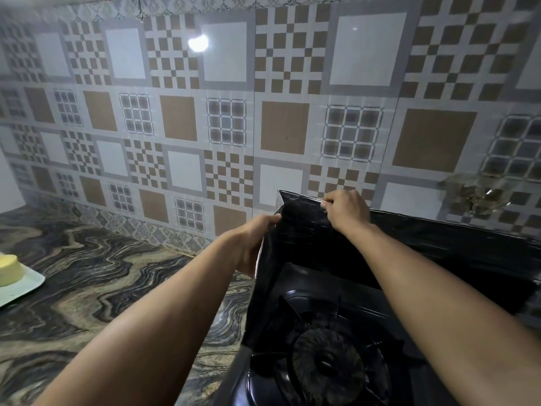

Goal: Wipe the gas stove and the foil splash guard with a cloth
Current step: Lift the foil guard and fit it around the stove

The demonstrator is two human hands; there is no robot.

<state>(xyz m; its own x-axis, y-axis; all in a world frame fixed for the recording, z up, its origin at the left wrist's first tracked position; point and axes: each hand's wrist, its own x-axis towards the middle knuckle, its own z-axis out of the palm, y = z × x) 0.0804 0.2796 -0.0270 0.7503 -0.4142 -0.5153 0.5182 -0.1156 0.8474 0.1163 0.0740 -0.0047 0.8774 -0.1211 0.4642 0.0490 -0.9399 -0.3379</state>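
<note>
A black gas stove (295, 385) sits at the lower right, its round burner (328, 361) under a pan support. Around it stands the foil splash guard (439, 247), dark on the inside, with a back panel along the wall and a left side panel. My left hand (251, 244) grips the left panel's outer edge. My right hand (345, 212) pinches the top edge of the back panel near its left corner. No cloth is in sight.
A marbled dark stone counter (96, 282) stretches to the left of the stove. A white tray (26, 285) with a yellow block (10, 269) lies at the far left edge. The patterned tiled wall (205, 127) rises right behind the guard.
</note>
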